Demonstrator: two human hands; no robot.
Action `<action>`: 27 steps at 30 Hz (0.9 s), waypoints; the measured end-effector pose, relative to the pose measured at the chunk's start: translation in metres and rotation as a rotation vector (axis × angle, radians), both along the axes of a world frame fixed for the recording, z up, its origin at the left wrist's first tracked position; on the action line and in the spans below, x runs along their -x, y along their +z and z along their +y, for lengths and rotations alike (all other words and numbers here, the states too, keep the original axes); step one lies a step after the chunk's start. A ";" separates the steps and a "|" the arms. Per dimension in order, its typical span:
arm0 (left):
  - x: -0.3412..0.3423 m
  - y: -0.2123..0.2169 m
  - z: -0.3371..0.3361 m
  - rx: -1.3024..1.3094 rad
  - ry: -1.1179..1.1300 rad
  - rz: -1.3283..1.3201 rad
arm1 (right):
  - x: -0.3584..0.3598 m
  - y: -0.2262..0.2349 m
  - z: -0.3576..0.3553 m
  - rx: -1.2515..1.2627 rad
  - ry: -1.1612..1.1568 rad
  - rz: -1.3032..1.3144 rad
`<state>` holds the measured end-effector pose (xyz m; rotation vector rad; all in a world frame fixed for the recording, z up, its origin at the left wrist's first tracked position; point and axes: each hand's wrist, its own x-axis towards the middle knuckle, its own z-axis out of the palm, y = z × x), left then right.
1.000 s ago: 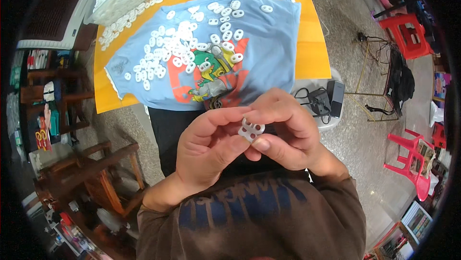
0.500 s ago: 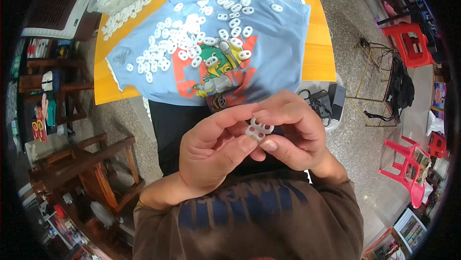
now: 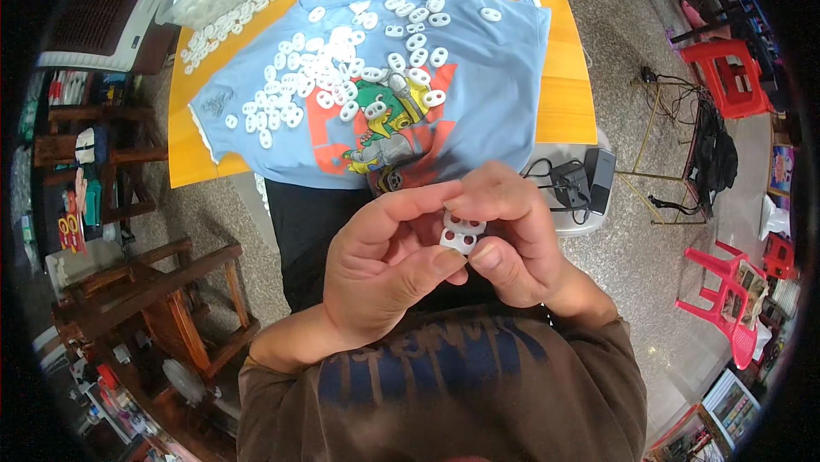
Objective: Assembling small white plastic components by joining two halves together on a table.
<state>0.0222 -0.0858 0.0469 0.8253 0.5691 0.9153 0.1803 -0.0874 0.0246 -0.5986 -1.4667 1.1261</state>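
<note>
Left hand (image 3: 376, 266) and right hand (image 3: 517, 244) jointly pinch a white holed piece (image 3: 459, 242) between thumbs and fingers, above the lap. Beyond the hands, similar loose white pieces (image 3: 342, 45) lie scattered across a blue T-shirt (image 3: 500, 112), spread on a yellow table (image 3: 568, 95).
</note>
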 end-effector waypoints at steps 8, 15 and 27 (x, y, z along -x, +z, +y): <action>-0.004 -0.001 -0.003 0.020 0.114 0.052 | 0.003 -0.003 0.001 -0.083 -0.042 -0.032; 0.003 0.000 0.002 -0.014 0.065 0.135 | 0.000 -0.001 0.000 0.002 -0.029 0.027; -0.002 0.006 -0.005 0.019 0.095 0.140 | -0.003 -0.002 0.002 -0.123 -0.124 -0.104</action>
